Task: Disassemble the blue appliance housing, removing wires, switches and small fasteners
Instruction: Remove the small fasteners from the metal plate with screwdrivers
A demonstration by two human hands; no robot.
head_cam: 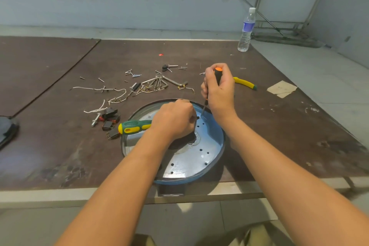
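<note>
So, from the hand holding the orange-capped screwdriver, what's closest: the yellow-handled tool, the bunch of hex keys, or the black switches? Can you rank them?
1. The yellow-handled tool, lying just to the right of the right hand.
2. The hex keys, to its left, mid-table.
3. The black switches, much farther left and nearer the person.

Dark, scuffed tabletop (279, 126) carries blue housing (211, 146), loose screws (131, 73), white wires (95, 88), black switches (110, 118), hex keys (159, 83), water bottle (246, 30), paper scrap (281, 89).
</note>
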